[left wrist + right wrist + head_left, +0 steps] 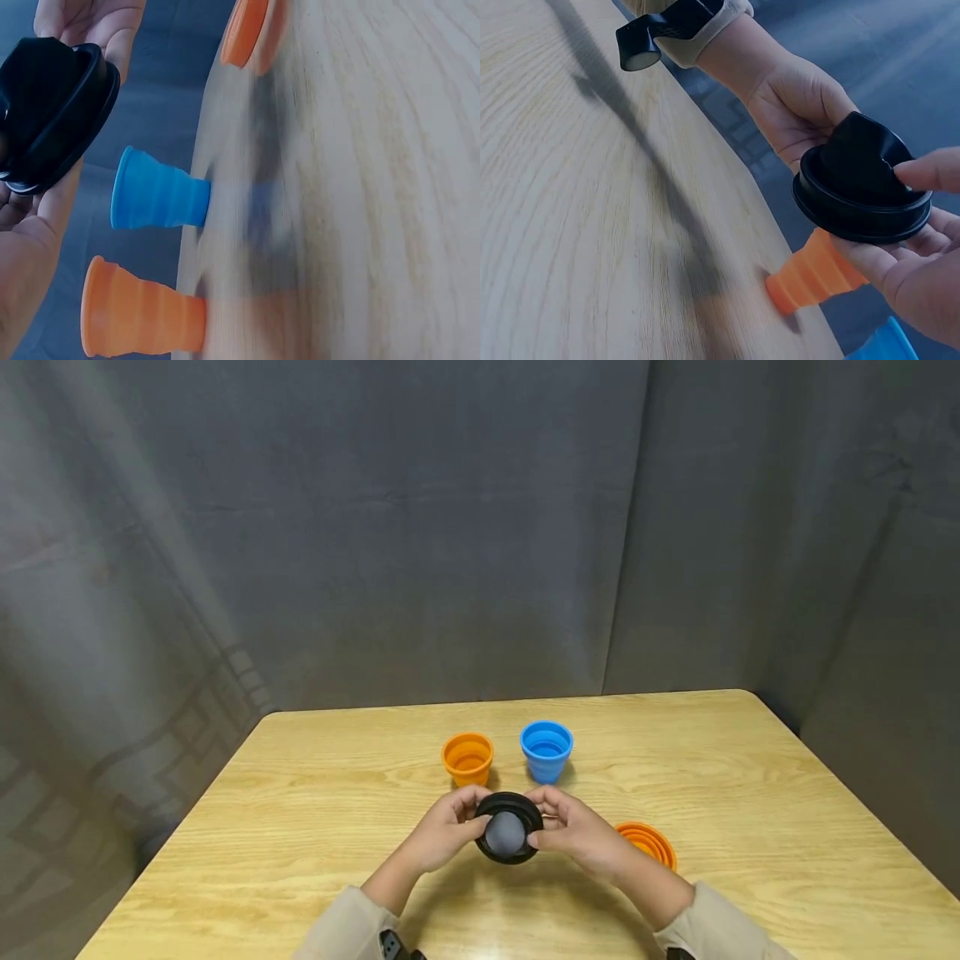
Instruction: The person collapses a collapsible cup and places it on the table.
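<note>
Black cup (64,112) partly outside left-wrist view

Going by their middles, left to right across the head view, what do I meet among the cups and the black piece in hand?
Upright orange cup → held black piece → upright blue cup → collapsed orange cup.

black cup (507,834), blue cup (547,752), orange cups (468,760)

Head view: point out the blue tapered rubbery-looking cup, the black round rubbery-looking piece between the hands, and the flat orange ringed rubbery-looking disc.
Blue cup (547,766), head view: outer wall below the front rim.
Black piece (506,834), head view: its grey-looking centre.
Orange disc (652,841), head view: its nested rings.
</note>
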The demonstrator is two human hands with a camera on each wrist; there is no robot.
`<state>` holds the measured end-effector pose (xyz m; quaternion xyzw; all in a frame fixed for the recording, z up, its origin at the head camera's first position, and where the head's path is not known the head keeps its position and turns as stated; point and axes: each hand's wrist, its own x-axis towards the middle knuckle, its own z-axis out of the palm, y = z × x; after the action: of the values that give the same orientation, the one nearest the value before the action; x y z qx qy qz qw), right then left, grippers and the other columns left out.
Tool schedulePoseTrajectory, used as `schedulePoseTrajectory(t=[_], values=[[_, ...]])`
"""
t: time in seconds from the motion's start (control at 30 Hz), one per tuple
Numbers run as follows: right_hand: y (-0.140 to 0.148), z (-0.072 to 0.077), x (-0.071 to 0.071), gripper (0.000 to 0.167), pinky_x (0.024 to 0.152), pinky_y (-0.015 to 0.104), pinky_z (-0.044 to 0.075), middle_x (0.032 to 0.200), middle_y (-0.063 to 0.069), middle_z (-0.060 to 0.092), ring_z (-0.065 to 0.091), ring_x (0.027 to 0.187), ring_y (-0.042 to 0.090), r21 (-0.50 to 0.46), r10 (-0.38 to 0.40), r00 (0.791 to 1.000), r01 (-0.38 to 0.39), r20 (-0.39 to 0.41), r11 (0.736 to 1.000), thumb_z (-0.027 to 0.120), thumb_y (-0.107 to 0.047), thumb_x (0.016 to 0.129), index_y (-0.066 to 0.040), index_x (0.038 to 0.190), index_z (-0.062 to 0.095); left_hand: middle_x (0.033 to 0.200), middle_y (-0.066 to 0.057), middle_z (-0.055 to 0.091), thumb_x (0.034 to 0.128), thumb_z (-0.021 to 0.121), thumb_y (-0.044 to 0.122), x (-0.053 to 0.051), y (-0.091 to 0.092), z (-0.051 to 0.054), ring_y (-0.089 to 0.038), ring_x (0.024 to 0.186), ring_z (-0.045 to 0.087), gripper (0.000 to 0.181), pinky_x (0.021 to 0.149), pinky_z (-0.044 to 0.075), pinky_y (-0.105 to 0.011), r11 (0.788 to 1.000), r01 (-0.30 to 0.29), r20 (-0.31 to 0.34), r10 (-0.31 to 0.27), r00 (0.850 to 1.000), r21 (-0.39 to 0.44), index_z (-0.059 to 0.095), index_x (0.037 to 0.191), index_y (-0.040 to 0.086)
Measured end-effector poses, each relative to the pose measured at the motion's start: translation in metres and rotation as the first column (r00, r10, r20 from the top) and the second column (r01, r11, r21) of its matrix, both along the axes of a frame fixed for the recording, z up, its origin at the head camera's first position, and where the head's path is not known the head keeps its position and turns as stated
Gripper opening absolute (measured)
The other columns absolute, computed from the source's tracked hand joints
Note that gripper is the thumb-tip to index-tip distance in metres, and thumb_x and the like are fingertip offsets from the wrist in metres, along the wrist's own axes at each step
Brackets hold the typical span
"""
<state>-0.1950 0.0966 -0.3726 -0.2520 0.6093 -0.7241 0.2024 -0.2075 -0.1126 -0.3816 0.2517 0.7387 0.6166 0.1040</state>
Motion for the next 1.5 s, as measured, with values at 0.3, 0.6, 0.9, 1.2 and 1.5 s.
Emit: schedulePoseTrajectory(t=[0.3,0.6,0.9,1.2,1.5], values=[[-0.005,0.004,0.004,0.038,0.070,0.030,0.048,0.088,0.010,0.054,0.058,0.080,0.020,0.031,-0.153,0.988,0.153,0.004,0.988,0.055,0.009,0.071,0.017,0.104,0.039,0.086,-0.004,0.053,0.0856,0.050,0.005,0.001,0.001,0.006,-0.012,0.077,0.051,0.021,0.066,0.045,-0.024,0.998,0.050,0.057,-0.052,0.997,0.039,0.051,0.101,-0.009],[-0.006,0.007,0.005,0.037,0.067,0.028,0.048,0.085,0.009,0.055,0.056,0.077,0.018,0.076,-0.200,0.980,0.201,-0.011,0.977,0.057,0.008,0.071,0.016,0.104,0.041,0.095,-0.005,0.055,0.0798,0.048,-0.007,0.001,-0.002,0.002,-0.013,0.084,0.054,0.033,0.073,0.046,-0.024,0.937,0.185,0.185,-0.247,0.951,0.295,0.040,0.111,-0.015],[-0.010,0.008,0.011,0.031,0.061,0.028,0.048,0.087,0.015,0.058,0.056,0.074,0.019,0.152,-0.276,0.960,0.278,-0.036,0.948,0.056,0.010,0.070,0.012,0.097,0.042,0.085,-0.005,0.056,0.0759,0.049,-0.008,0.008,0.007,0.002,-0.009,0.071,0.052,0.030,0.063,0.045,-0.019,0.996,0.046,0.080,-0.052,0.995,0.074,0.045,0.105,-0.015],[-0.009,0.009,0.014,0.029,0.059,0.028,0.049,0.088,0.020,0.060,0.058,0.075,0.021,0.215,-0.320,0.943,0.333,-0.095,0.918,0.055,0.012,0.067,0.012,0.093,0.044,0.083,-0.005,0.054,0.0752,0.045,-0.011,0.006,0.011,0.000,-0.008,0.067,0.049,0.027,0.059,0.042,-0.017,0.999,0.049,0.022,-0.049,0.999,-0.001,0.048,0.102,-0.013],[-0.007,0.006,0.014,0.029,0.058,0.026,0.049,0.086,0.018,0.060,0.058,0.073,0.019,0.192,-0.301,0.950,0.313,-0.087,0.930,0.053,0.013,0.066,0.012,0.093,0.044,0.086,-0.007,0.054,0.0770,0.044,-0.010,0.008,0.011,0.002,-0.008,0.070,0.048,0.027,0.060,0.042,-0.018,0.997,0.051,0.016,-0.050,0.999,-0.057,0.048,0.103,-0.011]])
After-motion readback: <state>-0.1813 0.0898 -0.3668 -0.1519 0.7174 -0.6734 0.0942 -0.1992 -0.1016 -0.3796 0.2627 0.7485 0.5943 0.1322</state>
